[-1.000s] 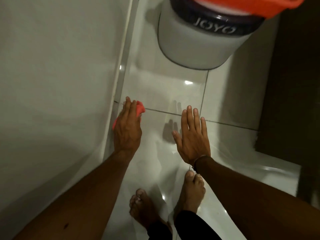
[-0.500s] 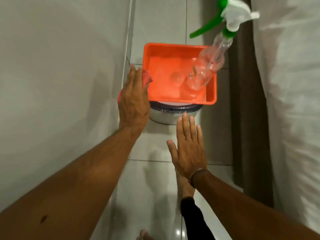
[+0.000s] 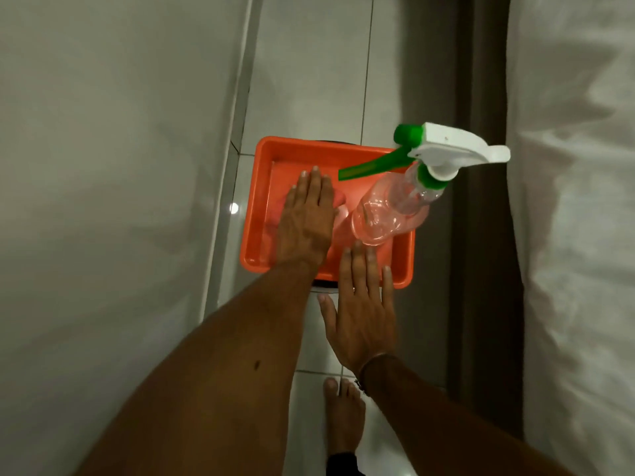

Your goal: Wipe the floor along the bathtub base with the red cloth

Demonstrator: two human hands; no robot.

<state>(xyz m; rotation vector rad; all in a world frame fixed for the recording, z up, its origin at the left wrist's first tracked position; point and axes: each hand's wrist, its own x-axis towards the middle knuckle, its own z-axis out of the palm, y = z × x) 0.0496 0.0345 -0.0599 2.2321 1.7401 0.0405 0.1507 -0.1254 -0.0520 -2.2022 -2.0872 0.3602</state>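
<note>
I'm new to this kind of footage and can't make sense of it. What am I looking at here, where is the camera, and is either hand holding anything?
There is no machine here, only a person with bare hands. The single picture comes from a camera worn on the head, looking down. The left hand lies flat in an orange tray, pressing on the red cloth, which peeks out beside it. The right hand hovers open, fingers spread, holding nothing. A clear spray bottle with a green and white trigger stands tilted in the tray. Below are pale floor tiles, with the bathtub side on the left and a bare foot at the bottom.
</note>
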